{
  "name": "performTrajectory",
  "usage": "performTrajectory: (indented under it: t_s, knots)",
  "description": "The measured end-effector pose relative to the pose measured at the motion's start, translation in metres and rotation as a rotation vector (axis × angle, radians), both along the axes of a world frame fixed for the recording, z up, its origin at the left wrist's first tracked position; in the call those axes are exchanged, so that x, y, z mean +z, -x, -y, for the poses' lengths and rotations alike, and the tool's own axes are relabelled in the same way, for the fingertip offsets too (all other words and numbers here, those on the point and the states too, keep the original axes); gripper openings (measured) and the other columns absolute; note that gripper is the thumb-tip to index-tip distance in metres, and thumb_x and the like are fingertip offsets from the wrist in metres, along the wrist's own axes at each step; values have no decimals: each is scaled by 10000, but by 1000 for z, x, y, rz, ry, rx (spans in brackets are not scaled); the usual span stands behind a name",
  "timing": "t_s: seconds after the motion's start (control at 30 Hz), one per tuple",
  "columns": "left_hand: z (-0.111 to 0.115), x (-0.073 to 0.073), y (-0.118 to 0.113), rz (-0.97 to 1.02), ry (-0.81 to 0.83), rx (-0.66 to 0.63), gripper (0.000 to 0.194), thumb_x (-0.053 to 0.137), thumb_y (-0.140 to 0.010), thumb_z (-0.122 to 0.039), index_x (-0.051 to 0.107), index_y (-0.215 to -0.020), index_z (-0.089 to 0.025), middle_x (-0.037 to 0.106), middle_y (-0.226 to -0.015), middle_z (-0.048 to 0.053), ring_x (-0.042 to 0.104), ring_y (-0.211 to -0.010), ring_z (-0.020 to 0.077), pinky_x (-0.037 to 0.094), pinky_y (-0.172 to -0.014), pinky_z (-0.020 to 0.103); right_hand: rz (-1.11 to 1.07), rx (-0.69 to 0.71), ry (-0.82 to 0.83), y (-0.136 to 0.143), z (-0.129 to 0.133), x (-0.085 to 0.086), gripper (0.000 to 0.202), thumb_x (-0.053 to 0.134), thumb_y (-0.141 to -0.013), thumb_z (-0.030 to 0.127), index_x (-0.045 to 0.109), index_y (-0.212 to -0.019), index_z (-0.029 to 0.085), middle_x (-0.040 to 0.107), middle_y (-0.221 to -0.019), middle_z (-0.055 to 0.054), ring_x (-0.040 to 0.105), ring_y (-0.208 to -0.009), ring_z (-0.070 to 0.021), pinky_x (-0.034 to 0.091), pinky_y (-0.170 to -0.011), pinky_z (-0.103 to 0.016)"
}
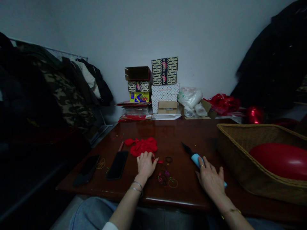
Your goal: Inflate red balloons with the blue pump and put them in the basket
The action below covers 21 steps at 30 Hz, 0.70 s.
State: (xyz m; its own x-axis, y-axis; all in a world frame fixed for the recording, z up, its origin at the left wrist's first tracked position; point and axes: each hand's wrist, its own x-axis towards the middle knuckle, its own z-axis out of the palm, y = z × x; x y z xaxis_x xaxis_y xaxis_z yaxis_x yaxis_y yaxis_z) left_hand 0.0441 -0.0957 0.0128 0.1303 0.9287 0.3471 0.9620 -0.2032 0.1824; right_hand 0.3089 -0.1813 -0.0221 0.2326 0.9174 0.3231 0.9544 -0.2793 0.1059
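Note:
On the dark wooden table (172, 134) lies a pile of red balloons (144, 144). My left hand (145, 165) touches the near edge of that pile, fingers bent over it and thumb apart; what is under the fingertips is partly hidden. To the right, my right hand (211, 175) rests over a light blue hand pump (196, 158) with a black nozzle. Its fingers are spread, not wrapped round the pump. Between the hands lie a dark ring-shaped band (169, 159) and several small coloured bands (173, 182).
Two dark phones (117, 165) (86, 170) lie at the left. A wicker basket (236, 159) holding a large red balloon (280, 159) stands at the right. Stacked boxes (165, 72) and plastic bags (190, 97) are behind the table.

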Motion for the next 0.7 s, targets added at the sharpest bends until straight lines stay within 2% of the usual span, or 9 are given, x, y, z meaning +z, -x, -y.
performTrajectory:
  t_s: [0.17, 0.37, 0.57, 0.7]
  knots:
    - [5, -4, -8, 19, -9, 46, 322, 441, -861, -483, 618, -909, -218, 557, -949, 87, 455, -952, 263, 295, -840, 418, -9, 5, -8, -1, 0, 0, 527, 385, -858, 215, 338, -1377, 132, 347, -1444, -155, 451, -1180, -292, 175, -1013, -617]
    - [-9, -2, -9, 7, 93, -270, 239, 544, -835, -387, 624, -1050, -318, 546, -1107, 60, 399, -1074, 279, 284, -879, 436, -14, 17, -26, -1, 1, 1, 512, 386, -855, 208, 362, -1363, 141, 359, -1437, -155, 461, -1174, -296, 191, -1009, -614]
    - [-24, -6, -12, -70, 200, -376, 120, 599, -804, -363, 632, -851, -258, 584, -1018, 47, 435, -1025, 258, 281, -884, 437, -34, 14, -19, -1, 0, 1, 514, 417, -857, 213, 361, -1364, 147, 364, -1429, -168, 464, -1173, -300, 174, -1008, -615]
    - [-27, -5, -9, -21, 169, -415, 127, 559, -834, -360, 591, -864, -240, 616, -909, 30, 465, -989, 226, 255, -923, 426, -34, 4, -5, -3, 0, 3, 510, 423, -857, 212, 366, -1360, 158, 375, -1423, -165, 486, -1140, -294, 200, -991, -615]
